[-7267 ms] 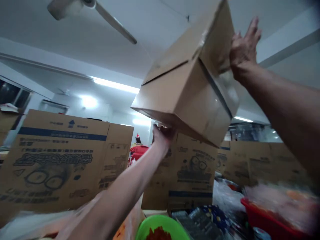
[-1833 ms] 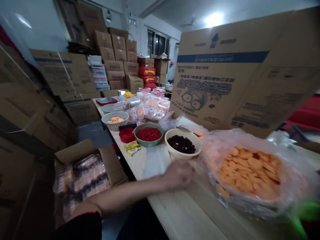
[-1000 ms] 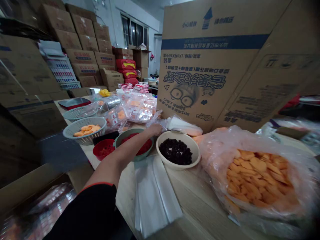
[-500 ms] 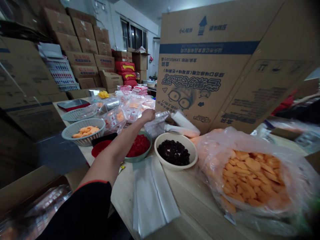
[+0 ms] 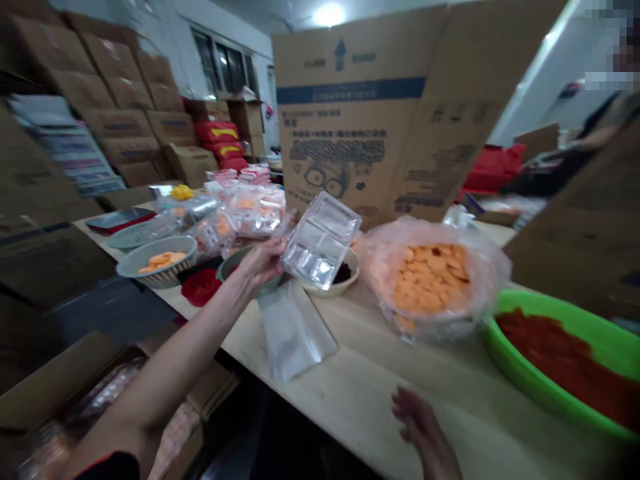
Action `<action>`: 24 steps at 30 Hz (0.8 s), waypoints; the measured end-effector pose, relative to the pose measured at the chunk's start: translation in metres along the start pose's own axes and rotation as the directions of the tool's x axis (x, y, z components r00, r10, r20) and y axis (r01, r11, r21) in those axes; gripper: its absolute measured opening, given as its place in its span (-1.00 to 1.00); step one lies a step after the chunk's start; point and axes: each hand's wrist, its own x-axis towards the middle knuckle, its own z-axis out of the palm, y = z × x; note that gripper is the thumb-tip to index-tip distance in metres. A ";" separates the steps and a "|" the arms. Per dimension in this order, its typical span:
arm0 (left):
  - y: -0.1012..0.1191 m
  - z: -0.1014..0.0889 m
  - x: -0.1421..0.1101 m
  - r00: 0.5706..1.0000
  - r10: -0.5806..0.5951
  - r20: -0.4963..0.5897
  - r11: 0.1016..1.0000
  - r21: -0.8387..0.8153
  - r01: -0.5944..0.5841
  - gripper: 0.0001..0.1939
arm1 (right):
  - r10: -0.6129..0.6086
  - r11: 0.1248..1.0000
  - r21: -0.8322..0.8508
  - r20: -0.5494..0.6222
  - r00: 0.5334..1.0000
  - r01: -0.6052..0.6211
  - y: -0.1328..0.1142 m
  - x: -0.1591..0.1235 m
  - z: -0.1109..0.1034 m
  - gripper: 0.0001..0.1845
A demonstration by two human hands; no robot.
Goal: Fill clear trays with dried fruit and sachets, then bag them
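Left hand: fingers clamped on clear tray (divided into compartments)
Right hand: fingers apart (blurred), near side of counter
Green basin: right

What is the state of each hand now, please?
Left hand: closed on the edge of a clear plastic tray.
Right hand: open, blurred, nothing visible in it.

Dim, bluish light in here, lamp blazing up top.
Glare streaks the tray, right hand's smeared with blur, box print's mush, it's near black under the table, edges stretch, upper-right corner's pixelated.
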 end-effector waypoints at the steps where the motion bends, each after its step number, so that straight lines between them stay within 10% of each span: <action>1: -0.027 0.017 -0.025 0.998 -0.041 0.048 0.999 -0.018 0.042 -0.69 | 0.012 0.999 0.038 -0.006 1.000 -0.012 -0.006 0.004 -0.010 -0.45; 5: -0.107 0.085 -0.117 0.876 -0.349 0.333 0.937 0.095 0.337 -0.63 | -0.358 0.907 -0.286 -0.134 0.924 0.310 -0.039 0.012 -0.081 -0.30; 8: -0.135 0.118 -0.154 0.604 -0.626 0.493 0.760 0.215 0.613 -0.64 | -0.428 0.779 -0.363 0.288 0.857 0.511 -0.053 0.001 -0.135 -0.29; 11: -0.156 0.133 -0.159 0.453 -0.716 0.531 0.625 0.198 0.755 -0.67 | -0.187 0.942 -0.116 0.599 0.779 0.315 -0.033 -0.017 -0.153 -0.40; 13: -0.173 0.139 -0.157 0.479 -0.731 0.486 0.585 0.085 0.806 -0.62 | -0.052 0.998 0.053 0.597 0.801 0.026 -0.005 -0.026 -0.144 -0.42; 16: -0.203 0.150 -0.161 0.629 -0.684 0.369 0.691 0.052 0.721 -0.36 | 0.211 0.958 0.132 0.278 0.937 -0.255 0.042 -0.028 -0.117 -0.36; 20: -0.230 0.152 -0.174 0.905 -0.379 0.191 0.822 0.519 0.235 -0.49 | 0.434 0.790 -0.418 -0.138 0.890 -0.449 0.067 -0.018 -0.096 -0.38; 22: -0.229 0.136 -0.165 0.963 -0.181 0.200 0.614 0.788 -0.048 -0.58 | 0.396 0.643 -0.625 -0.225 0.890 -0.443 0.062 -0.014 -0.092 -0.40; 24: -0.220 0.109 -0.146 0.965 -0.095 0.246 0.195 0.955 -0.224 -0.60 | 0.315 0.590 -0.705 -0.248 0.916 -0.393 0.051 -0.011 -0.088 -0.37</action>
